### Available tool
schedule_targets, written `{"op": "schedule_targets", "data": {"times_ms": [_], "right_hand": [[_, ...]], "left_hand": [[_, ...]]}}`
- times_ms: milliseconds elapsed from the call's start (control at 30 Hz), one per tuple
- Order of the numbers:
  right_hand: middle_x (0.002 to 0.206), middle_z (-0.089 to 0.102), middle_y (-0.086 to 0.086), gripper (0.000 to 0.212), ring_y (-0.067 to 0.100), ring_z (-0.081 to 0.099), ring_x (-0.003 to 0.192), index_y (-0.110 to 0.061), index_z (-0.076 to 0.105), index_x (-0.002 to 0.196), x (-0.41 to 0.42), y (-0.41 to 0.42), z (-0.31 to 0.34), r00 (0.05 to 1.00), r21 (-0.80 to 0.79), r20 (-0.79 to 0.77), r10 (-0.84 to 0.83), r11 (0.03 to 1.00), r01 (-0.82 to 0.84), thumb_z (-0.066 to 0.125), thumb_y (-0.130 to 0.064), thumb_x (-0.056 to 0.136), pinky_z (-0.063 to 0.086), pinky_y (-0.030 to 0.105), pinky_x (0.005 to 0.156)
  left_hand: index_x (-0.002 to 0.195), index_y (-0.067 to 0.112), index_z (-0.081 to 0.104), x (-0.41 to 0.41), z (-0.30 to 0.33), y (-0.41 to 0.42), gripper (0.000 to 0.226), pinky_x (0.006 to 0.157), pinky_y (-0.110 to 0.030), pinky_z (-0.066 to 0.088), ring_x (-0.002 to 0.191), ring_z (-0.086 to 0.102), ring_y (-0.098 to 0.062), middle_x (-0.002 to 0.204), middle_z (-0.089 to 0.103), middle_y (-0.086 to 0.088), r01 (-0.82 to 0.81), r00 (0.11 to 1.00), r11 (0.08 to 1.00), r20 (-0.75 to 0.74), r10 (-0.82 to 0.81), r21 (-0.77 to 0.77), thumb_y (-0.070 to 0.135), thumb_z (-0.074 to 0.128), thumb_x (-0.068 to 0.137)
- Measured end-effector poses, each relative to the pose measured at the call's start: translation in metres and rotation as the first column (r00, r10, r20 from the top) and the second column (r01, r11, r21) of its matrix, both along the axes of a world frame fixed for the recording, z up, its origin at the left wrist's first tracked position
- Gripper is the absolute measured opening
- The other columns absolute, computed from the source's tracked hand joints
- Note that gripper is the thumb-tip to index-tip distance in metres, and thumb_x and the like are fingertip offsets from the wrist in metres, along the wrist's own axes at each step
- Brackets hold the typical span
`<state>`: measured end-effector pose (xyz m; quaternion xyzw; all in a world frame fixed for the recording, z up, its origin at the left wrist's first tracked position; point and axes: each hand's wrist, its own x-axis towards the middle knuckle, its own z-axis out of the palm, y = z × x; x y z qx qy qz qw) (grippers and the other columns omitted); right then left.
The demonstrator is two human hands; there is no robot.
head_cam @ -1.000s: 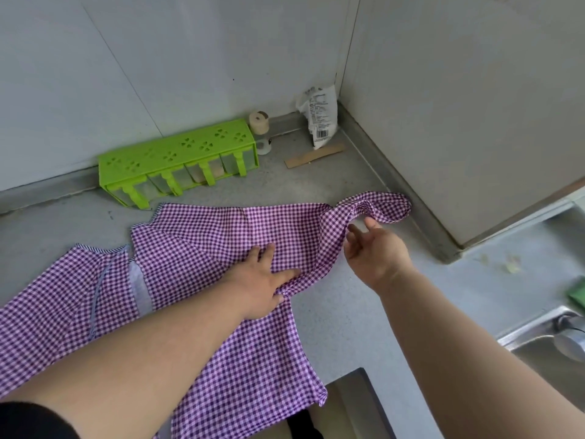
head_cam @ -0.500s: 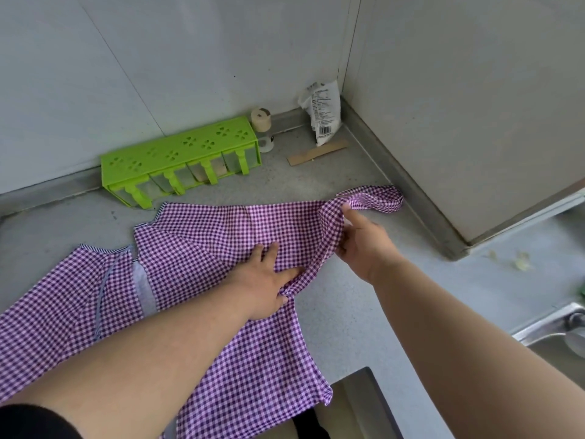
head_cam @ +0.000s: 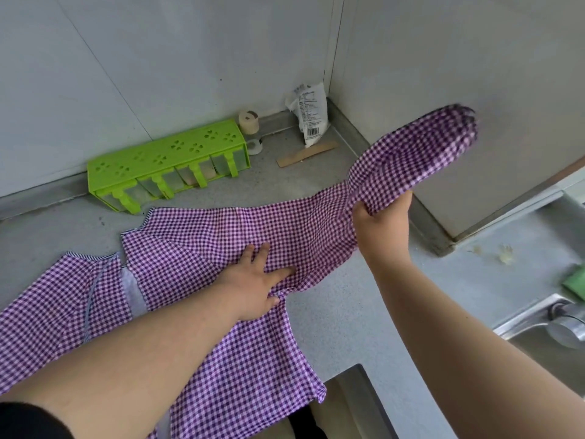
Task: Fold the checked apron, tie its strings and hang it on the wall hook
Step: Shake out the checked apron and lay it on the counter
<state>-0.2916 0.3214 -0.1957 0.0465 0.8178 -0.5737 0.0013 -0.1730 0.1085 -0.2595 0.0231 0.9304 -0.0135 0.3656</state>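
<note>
Here the checked apron [head_cam: 202,248], purple and white, lies spread over the grey counter [head_cam: 348,318], its near edge hanging past the counter's front lip.

Left hand [head_cam: 253,286]: flat on the cloth near the middle of the apron. Fingers [head_cam: 258,253] straight and slightly spread, pressing the fabric down onto the counter; thumb points right along a crease. Cloth bunches just right of the thumb.

Right hand [head_cam: 380,223]: raised off the counter at the apron's right end. Its fingers are curled round a gathered band of the fabric and grip it, thumb on the near side. From the grip the cloth arches up and to the right in a loop, blurred at its far tip, in front of the wall panel. Cannot tell whether this band is a strap or a corner of the apron body.

Between the two hands the cloth runs taut-ish, lifted off the counter toward the right hand.

Left part of the apron shows a pale lining strip and striped edging, lying flat.

Behind it, against the wall: a green spice rack [head_cam: 164,166], a small jar [head_cam: 250,128], a white packet [head_cam: 308,117], a flat wooden stick [head_cam: 305,155]. At the right edge, a steel tap [head_cam: 566,324].
</note>
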Motion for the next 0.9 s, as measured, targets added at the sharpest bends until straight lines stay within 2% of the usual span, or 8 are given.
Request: {"op": "schedule_targets", "data": {"times_ms": [133,200,267,333,433,567,667,900], "right_hand": [[0.128,0.056,0.005,0.079,0.025,0.063,0.109,-0.01,0.037,0.145,-0.003,0.028,-0.036,0.853,-0.025,0.508,-0.12,0.988,0.154,0.076,-0.024,0.079,0.06,0.044,0.086],[0.133,0.06,0.016,0.09,0.035,0.065,0.114,-0.004,0.048,0.14,-0.002,0.042,-0.059,0.742,0.042,0.64,-0.2,0.973,0.226,0.082,-0.039,0.065,0.059,0.044,0.087],[0.142,0.055,0.016,0.093,0.035,0.059,0.126,-0.004,0.043,0.147,0.007,0.046,-0.056,0.735,0.152,0.566,-0.373,0.924,0.352,0.081,-0.041,0.07,0.054,0.043,0.098],[0.143,0.05,0.01,0.069,0.031,0.052,0.13,-0.013,0.045,0.144,0.023,0.044,-0.044,0.824,0.285,0.271,-0.498,0.859,0.425,0.076,-0.025,0.083,0.044,0.043,0.11],[0.131,0.057,0.004,0.044,0.026,0.051,0.125,-0.019,0.06,0.128,0.047,0.026,-0.034,0.988,0.568,-0.133,0.084,0.823,0.007,0.069,-0.01,0.086,0.04,0.042,0.108],[0.147,0.055,-0.007,0.048,0.022,0.048,0.137,-0.032,0.056,0.143,0.049,-0.016,-0.048,0.672,0.78,0.134,0.729,0.341,-0.525,0.059,-0.016,0.098,0.041,0.044,0.114],[0.168,0.028,-0.007,0.06,0.026,0.028,0.154,-0.038,0.034,0.157,0.047,-0.035,-0.061,0.542,0.739,0.407,0.735,0.083,-0.668,0.056,-0.028,0.102,0.026,0.05,0.123],[0.173,-0.001,-0.006,0.08,0.027,0.004,0.16,-0.042,0.016,0.161,0.021,-0.05,-0.055,0.558,0.676,0.573,0.6,0.038,-0.735,0.058,-0.06,0.095,0.02,0.061,0.123]], "left_hand": [[0.155,0.062,-0.017,0.0,0.0,0.0,0.074,0.126,-0.062,0.019,0.158,-0.021,-0.042,0.171,-0.03,-0.009,-0.013,1.0,1.0,0.01,0.013,0.009,0.061,0.039,0.105],[0.154,0.062,-0.018,-0.001,0.0,0.0,0.075,0.126,-0.063,0.018,0.158,-0.021,-0.042,0.171,-0.031,-0.01,-0.013,1.0,1.0,0.012,0.013,0.006,0.061,0.038,0.105],[0.154,0.062,-0.018,-0.001,0.0,0.0,0.075,0.126,-0.063,0.018,0.158,-0.022,-0.042,0.17,-0.031,-0.01,-0.01,1.0,1.0,0.009,0.01,0.007,0.061,0.038,0.105],[0.154,0.063,-0.018,-0.001,-0.001,0.0,0.074,0.126,-0.064,0.017,0.158,-0.022,-0.042,0.17,-0.032,-0.009,-0.006,1.0,1.0,0.008,0.006,0.01,0.061,0.039,0.105],[0.155,0.062,-0.016,-0.002,-0.001,-0.002,0.075,0.126,-0.064,0.017,0.158,-0.021,-0.041,0.171,-0.031,-0.009,0.004,1.0,1.0,0.01,-0.004,0.015,0.062,0.04,0.105],[0.159,0.056,-0.011,0.005,0.002,-0.012,0.083,0.128,-0.06,0.017,0.161,-0.015,-0.034,0.173,-0.026,-0.003,0.017,0.999,0.998,-0.034,-0.015,0.067,0.064,0.047,0.101],[0.162,0.051,-0.008,0.027,0.004,-0.033,0.087,0.129,-0.057,0.018,0.163,-0.007,-0.026,0.175,-0.021,0.002,-0.001,0.993,0.995,-0.119,0.013,0.101,0.064,0.051,0.1],[0.165,0.037,0.006,0.099,0.005,-0.095,0.086,0.129,-0.047,0.016,0.16,0.008,-0.025,0.175,-0.001,0.0,-0.2,0.955,0.98,-0.22,0.199,0.016,0.069,0.048,0.097]]}}
